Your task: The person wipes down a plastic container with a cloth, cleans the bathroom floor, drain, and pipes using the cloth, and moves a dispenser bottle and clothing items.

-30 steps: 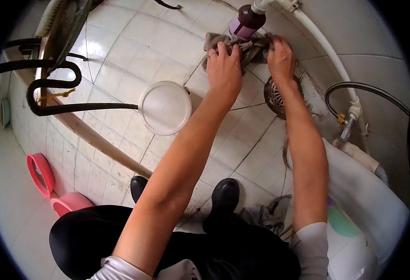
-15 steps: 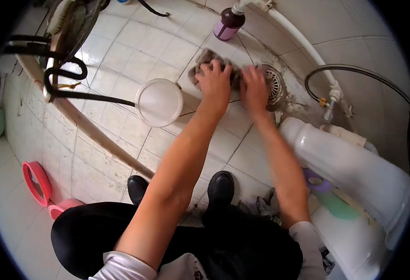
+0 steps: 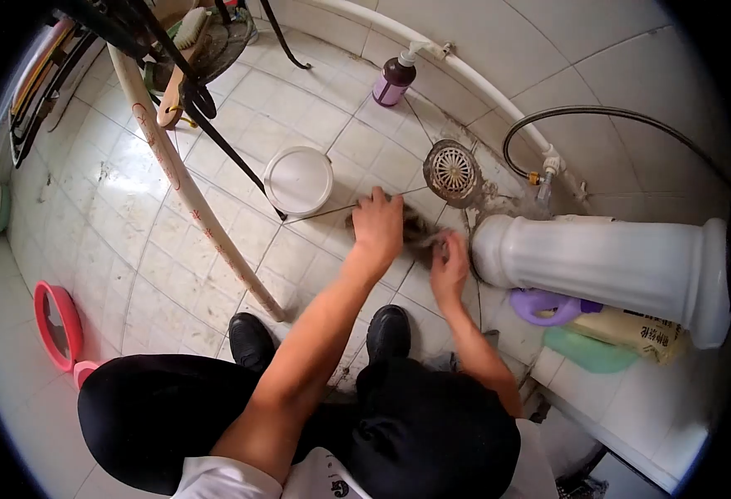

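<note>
A crumpled grey-brown rag (image 3: 416,228) lies on the tiled floor between my two hands. My left hand (image 3: 380,220) bends its fingers over the rag's left end and grips it. At the rag's right end, my right hand (image 3: 449,264) has its fingers pinched on the edge. Just up and to the right is the round floor drain (image 3: 452,173) with its slotted grate, apart from both hands. A round white lidded tub (image 3: 299,180) sits to the left of my left hand.
A white pedestal (image 3: 598,262) rises close to my right hand, with a purple-handled container (image 3: 544,306) beside it. A brown pump bottle (image 3: 394,81) stands near the wall pipe (image 3: 498,93). On the left, a long pole (image 3: 191,204) and a black-legged stand (image 3: 237,154) cross the view.
Both hands have moved away from the drain toward my feet with the rag, and the drain is now uncovered. The right hand has closed on the rag's edge. The camera view has shifted.
</note>
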Action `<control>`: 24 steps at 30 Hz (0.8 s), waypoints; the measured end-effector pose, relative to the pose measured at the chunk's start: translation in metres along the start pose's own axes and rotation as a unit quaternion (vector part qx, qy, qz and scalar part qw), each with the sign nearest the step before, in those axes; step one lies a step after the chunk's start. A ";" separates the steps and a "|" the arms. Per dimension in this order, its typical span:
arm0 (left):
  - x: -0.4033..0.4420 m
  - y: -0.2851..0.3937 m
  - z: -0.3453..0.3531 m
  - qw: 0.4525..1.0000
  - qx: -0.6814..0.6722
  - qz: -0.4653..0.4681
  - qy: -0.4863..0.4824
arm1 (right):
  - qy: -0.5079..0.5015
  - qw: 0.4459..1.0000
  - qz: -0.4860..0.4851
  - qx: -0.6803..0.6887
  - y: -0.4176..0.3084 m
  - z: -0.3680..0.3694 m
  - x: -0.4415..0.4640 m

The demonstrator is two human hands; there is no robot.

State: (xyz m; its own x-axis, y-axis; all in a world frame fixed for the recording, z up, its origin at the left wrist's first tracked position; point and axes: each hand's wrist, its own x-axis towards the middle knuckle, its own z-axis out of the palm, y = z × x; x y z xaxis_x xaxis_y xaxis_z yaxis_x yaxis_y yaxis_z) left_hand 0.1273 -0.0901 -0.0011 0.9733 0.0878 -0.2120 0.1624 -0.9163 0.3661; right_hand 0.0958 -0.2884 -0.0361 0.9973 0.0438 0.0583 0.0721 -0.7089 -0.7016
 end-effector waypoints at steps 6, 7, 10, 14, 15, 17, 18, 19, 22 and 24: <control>0.016 -0.004 -0.009 0.994 0.028 -0.009 0.101 | -0.003 0.993 -0.097 -0.072 -0.008 0.005 0.082; 0.013 -0.011 0.007 0.997 0.030 -0.030 0.067 | -0.133 0.990 0.015 0.046 -0.019 0.004 0.085; 0.000 -0.026 0.043 0.997 0.053 -0.061 -0.001 | -0.151 0.971 -0.065 -0.171 -0.004 0.035 0.062; -0.003 -0.027 0.057 0.992 0.116 -0.047 0.003 | -0.046 0.956 -0.021 -0.288 -0.025 0.045 0.052; -0.001 -0.026 0.052 0.992 0.119 -0.044 -0.003 | -0.058 0.954 0.000 -0.295 -0.034 0.046 0.054; 0.004 -0.023 0.042 0.991 0.121 -0.045 -0.037 | -0.083 0.945 0.044 -0.314 -0.046 0.048 0.058; 0.004 -0.023 0.047 0.992 0.119 -0.043 -0.024 | -0.096 0.955 -0.007 -0.281 -0.036 0.053 0.056; 0.005 -0.024 0.052 0.992 0.116 -0.042 -0.009 | -0.108 0.961 -0.058 -0.249 -0.024 0.060 0.056; 0.014 -0.022 0.052 0.994 0.089 -0.060 0.022 | -0.171 0.970 -0.079 -0.157 -0.011 0.062 0.074; 0.021 -0.025 0.050 0.994 0.052 -0.081 0.055 | -0.167 0.973 -0.093 -0.126 -0.007 0.060 0.093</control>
State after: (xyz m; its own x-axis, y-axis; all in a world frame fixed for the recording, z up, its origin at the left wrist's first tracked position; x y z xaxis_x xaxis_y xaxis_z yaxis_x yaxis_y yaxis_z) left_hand 0.1357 -0.0849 -0.0596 0.9483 0.2750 -0.1582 0.3070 -0.9212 0.2391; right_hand 0.1891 -0.2367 -0.0685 0.9183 0.3838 -0.0965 0.2881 -0.8156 -0.5018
